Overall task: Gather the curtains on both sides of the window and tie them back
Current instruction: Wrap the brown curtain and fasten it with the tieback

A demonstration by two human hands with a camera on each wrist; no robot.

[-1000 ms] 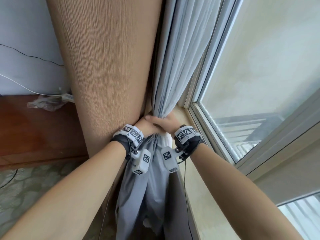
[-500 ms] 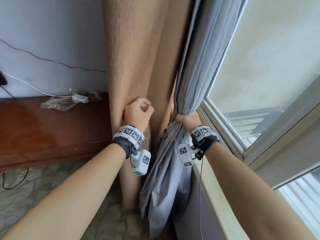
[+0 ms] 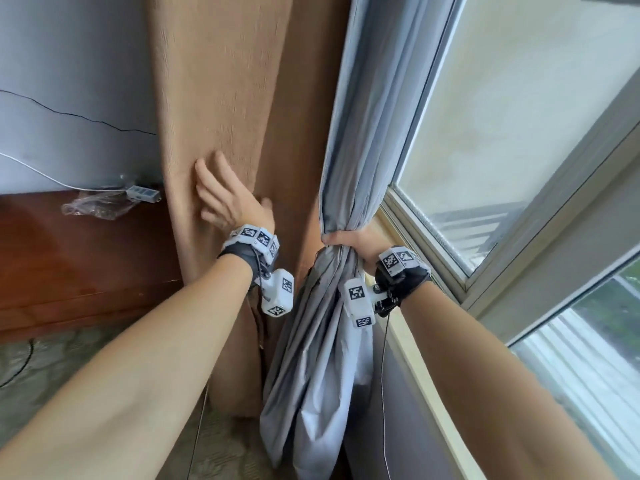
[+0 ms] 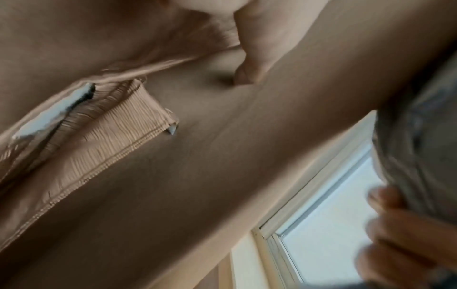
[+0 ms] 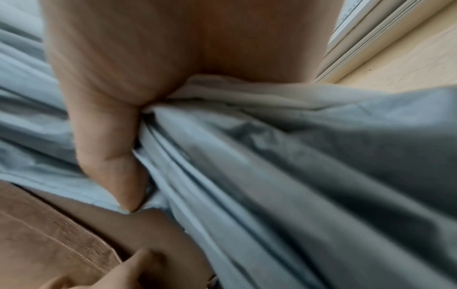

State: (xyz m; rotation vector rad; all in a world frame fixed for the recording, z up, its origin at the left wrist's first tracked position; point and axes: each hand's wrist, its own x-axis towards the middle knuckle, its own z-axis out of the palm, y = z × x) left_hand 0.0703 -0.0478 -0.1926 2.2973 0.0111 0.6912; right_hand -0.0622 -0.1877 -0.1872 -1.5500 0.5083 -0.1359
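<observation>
A tan ribbed curtain (image 3: 225, 98) hangs at the centre left, and a grey-blue curtain (image 3: 367, 133) hangs to its right beside the window. My left hand (image 3: 221, 195) lies flat against the tan curtain with fingers spread and straight. In the left wrist view a ribbed tan band (image 4: 118, 125) hangs against this fabric below my thumb (image 4: 249, 64). My right hand (image 3: 349, 239) grips the grey-blue curtain bunched into a tight waist; the cloth balloons loose below the grip. The right wrist view shows my thumb (image 5: 111, 156) pressed into the gathered grey-blue folds (image 5: 272, 166).
The window (image 3: 519, 116) and its pale sill (image 3: 415, 341) run along the right. A dark wooden cabinet top (image 3: 69, 254) with a plastic bag (image 3: 93, 207) and a small white adapter (image 3: 142, 193) sits on the left below a grey wall with cables. Patterned floor lies below.
My left hand let go of its fistful of tan curtain and now lies flat on it. The right hand kept its grip on the grey-blue curtain, apart from the tan one.
</observation>
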